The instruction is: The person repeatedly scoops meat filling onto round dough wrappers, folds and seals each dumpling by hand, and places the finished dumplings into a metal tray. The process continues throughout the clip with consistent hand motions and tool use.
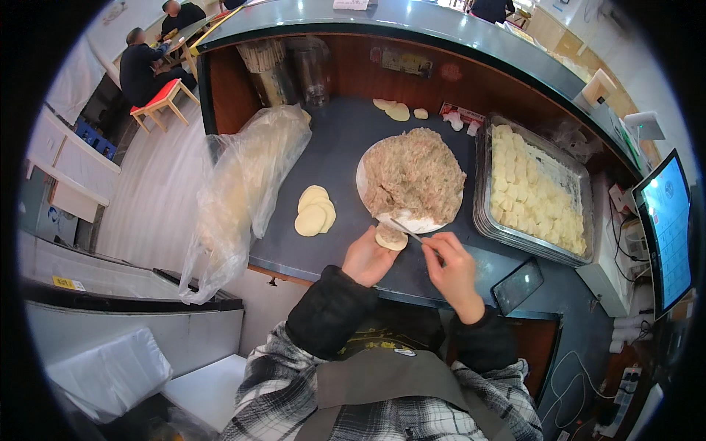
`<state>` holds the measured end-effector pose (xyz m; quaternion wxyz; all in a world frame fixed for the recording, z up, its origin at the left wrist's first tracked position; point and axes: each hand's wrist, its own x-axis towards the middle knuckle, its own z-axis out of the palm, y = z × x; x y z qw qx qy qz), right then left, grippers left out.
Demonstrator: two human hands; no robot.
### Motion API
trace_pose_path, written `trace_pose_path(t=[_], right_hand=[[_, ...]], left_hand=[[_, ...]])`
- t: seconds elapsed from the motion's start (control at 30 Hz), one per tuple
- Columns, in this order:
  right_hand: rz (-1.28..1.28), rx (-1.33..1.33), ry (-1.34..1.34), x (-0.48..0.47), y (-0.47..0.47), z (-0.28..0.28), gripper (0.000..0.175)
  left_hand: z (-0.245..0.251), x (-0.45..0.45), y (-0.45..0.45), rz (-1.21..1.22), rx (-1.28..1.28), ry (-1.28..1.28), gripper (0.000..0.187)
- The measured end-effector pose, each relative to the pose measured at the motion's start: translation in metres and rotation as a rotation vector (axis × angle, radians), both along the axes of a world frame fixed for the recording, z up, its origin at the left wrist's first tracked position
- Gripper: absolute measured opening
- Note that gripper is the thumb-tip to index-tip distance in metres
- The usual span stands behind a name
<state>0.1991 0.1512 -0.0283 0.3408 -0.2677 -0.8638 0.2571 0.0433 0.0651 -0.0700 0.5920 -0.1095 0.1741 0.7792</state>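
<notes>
My left hand (368,258) holds a round dough wrapper (392,245) with minced filling on it, just below the near rim of a white plate. My right hand (451,267) grips a thin metal spreading tool (407,230), its tip by the filling. A large mound of minced filling (416,171) covers most of the white plate (424,225). To the left lies a small overlapping pile of dough wrappers (311,219). Right of the plate, a stack of metal trays (583,182) bears rows of pale dumplings (515,193) in the top one.
A clear plastic bag of pale dough wrappers (242,182) lies at the left. A black phone (517,285) rests near the right edge; a screen (666,231) stands beyond. A raised counter ledge (441,27) runs across the back. Two people sit at a table, far left.
</notes>
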Motion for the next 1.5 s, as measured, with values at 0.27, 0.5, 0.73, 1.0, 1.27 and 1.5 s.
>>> trace_pose_path(t=[0.27, 0.5, 0.73, 1.0, 1.27, 1.5], right_hand=[[0.207, -0.055, 0.063, 0.001, -0.016, 0.006, 0.005], [0.315, -0.630, -0.014, 0.008, -0.011, 0.021, 0.015], [0.304, -0.779, 0.117, 0.017, -0.006, 0.022, 0.021], [0.223, -0.502, 0.073, 0.014, 0.008, 0.023, 0.015], [-0.066, 0.190, -0.248, -0.007, 0.004, 0.001, 0.014], [0.204, 0.205, 0.037, -0.002, -0.003, 0.042, 0.034]], left_hand=[[0.008, -0.012, -0.041, 0.043, 0.052, 0.371, 0.048], [0.044, 0.001, -0.042, 0.028, 0.033, 0.542, 0.050], [0.043, 0.007, -0.044, -0.015, 0.038, 0.594, 0.053], [0.045, -0.006, -0.049, 0.210, 0.037, 0.484, 0.058], [0.033, -0.009, -0.049, 0.000, 0.263, -0.150, 0.053], [0.057, -0.001, -0.053, -0.080, 0.159, 0.187, 0.049]])
